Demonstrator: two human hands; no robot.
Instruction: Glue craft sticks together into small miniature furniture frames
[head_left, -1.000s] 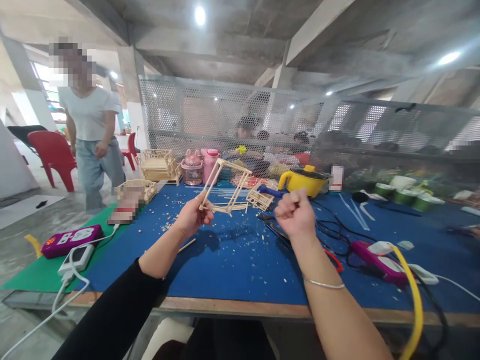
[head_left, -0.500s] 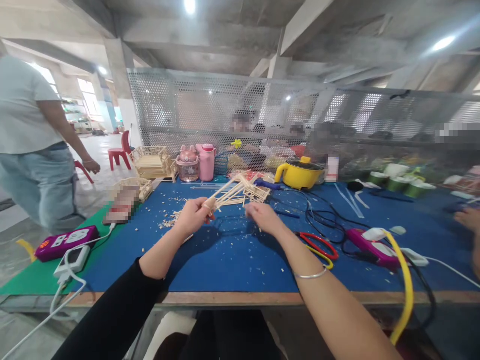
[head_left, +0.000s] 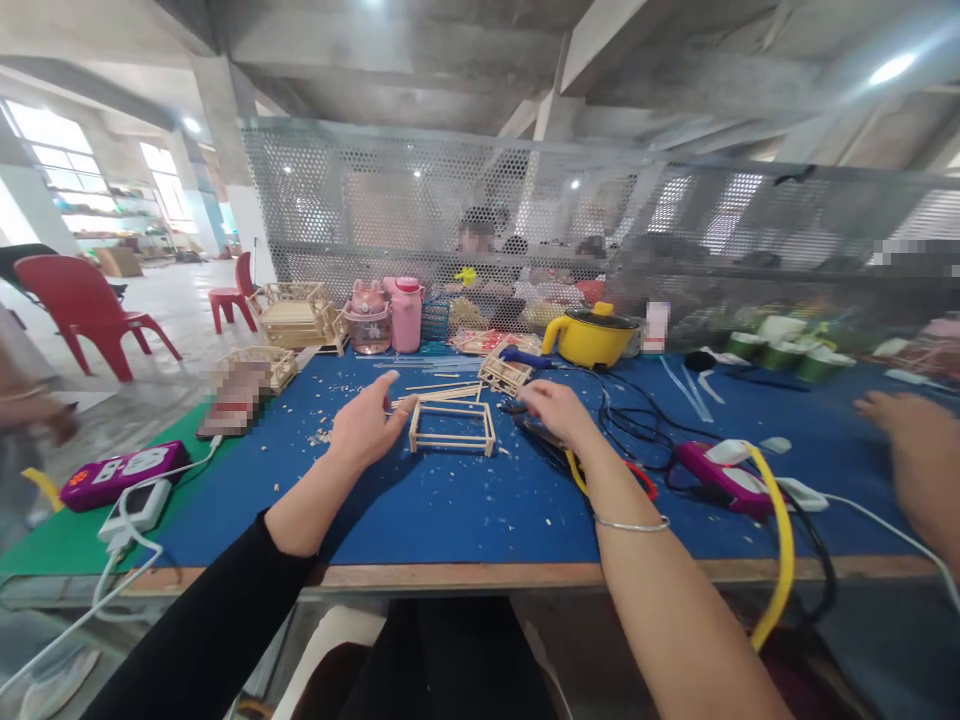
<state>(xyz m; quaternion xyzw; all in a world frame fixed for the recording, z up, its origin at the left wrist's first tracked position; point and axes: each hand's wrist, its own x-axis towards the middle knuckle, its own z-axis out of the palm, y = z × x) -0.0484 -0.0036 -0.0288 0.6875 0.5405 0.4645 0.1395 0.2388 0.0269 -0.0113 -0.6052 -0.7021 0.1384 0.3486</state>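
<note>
On the blue mat stands a small box-shaped frame of thin wooden sticks. My left hand is at its left end, fingers spread and thumb reaching towards the near corner post. To the right of the frame, my right hand has its fingers curled over a pair of scissors with red and yellow handles. The wrist hides part of the handles, and the exact grip is partly covered. Behind the frame lie loose sticks and a smaller stick piece beside a blue-handled tool.
A yellow pot, a pink bottle and finished stick furniture stand at the back. A purple power strip and cables lie right, near another person's hand. A phone lies left. Wood scraps dot the mat.
The stick frame, held up in my left hand before, now stands on the mat. My left hand has opened. My right hand has moved right onto the scissors, which have shifted. The walking person has moved leftward.
</note>
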